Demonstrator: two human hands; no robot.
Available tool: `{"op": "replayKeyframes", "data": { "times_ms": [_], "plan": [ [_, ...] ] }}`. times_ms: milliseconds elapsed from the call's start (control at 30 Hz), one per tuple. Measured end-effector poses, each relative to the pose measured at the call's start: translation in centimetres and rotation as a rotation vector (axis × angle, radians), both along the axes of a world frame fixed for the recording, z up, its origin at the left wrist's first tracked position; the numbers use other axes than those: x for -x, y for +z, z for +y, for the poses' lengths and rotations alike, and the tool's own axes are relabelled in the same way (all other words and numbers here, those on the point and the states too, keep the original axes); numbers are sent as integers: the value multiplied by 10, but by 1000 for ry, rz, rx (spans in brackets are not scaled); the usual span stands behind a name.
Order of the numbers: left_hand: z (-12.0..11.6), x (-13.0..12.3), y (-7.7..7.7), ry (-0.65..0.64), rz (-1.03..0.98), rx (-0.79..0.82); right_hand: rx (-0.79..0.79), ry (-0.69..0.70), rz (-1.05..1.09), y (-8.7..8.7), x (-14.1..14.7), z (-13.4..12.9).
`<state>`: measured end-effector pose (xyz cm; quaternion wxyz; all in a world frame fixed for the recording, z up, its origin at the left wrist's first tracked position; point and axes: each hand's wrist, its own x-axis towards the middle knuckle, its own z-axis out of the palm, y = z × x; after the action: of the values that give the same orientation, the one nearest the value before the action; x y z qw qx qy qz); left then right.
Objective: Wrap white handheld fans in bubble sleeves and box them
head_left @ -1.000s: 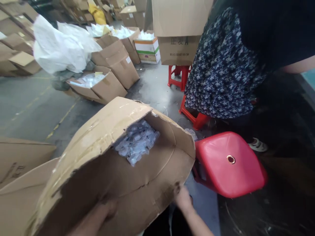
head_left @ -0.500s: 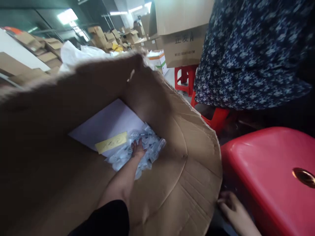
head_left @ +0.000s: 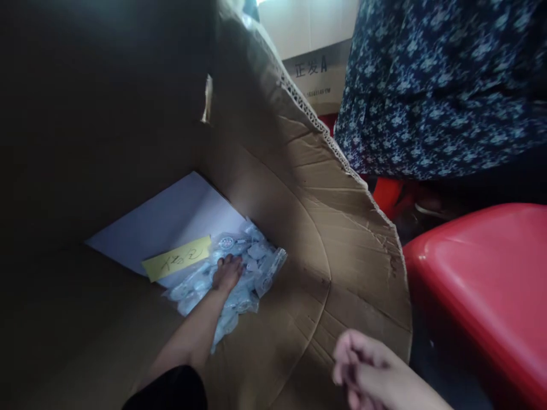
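My left hand [head_left: 228, 272] reaches down into a large cardboard box [head_left: 354, 216]. Its fingers are curled into a pile of small clear plastic packets [head_left: 239, 299], bunched on the packets under them. Details inside the packets are too small to make out. Beside the pile lies a pale flat sheet [head_left: 171, 210], with a yellow paper strip [head_left: 177, 259] bearing handwriting across its edge. In the lower right, my right hand [head_left: 361, 364] is held in front of the box's near wall, its fingers curled in. Shadow and blur hide whether anything is inside them.
A red plastic stool [head_left: 491, 273] stands close to the box on the right. Beyond it is a person in a dark floral garment [head_left: 419, 91]. Printed cartons [head_left: 316, 77] are stacked behind. The box rim has a torn corrugated edge.
The view has dipped deeper into the box. My right hand has moved from beside the stool to over the box wall. My left hand's fingers, spread before, are now curled into the packets.
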<state>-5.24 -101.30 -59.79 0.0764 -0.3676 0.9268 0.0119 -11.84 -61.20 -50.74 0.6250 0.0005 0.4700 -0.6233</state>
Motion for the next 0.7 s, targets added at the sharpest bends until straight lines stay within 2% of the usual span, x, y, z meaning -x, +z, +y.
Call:
{"op": "replayKeyframes", "data": {
  "times_ms": [67, 133, 200, 233, 333, 367, 433, 500, 533, 600, 633, 667, 700],
  "plan": [
    [11, -10, 17, 10, 49, 12, -17, -139, -206, -5, 2, -39],
    [25, -17, 39, 56, 211, -24, -95, -243, -343, -18, 4, -75],
    [45, -22, 65, 147, 452, -205, -179, -275, -270, -29, 6, -100],
    [58, -23, 79, 197, 557, -357, -191, -287, -108, -32, 7, -107],
    [101, -19, 119, 280, 685, -901, -75, -235, 667, -27, 14, -105],
    [114, -16, 130, 268, 683, -1053, -4, -152, 865, -21, 16, -100],
    [132, -7, 140, 190, 644, -1290, 115, 72, 1018, -10, 21, -87],
    [136, 5, 135, 161, 611, -1453, 179, 220, 961, -4, 21, -75],
    [132, 12, 127, 245, 653, -1487, 181, 224, 895, -4, 20, -70],
    [114, 25, 103, 597, 867, -1409, 149, 103, 652, -10, 15, -60],
    [104, 31, 88, 815, 1009, -1295, 132, 14, 471, -15, 13, -55],
    [94, 35, 72, 962, 1104, -1187, 122, -68, 274, -21, 10, -49],
    [85, 39, 57, 1056, 1165, -1113, 123, -134, 92, -26, 7, -44]
  ]
}}
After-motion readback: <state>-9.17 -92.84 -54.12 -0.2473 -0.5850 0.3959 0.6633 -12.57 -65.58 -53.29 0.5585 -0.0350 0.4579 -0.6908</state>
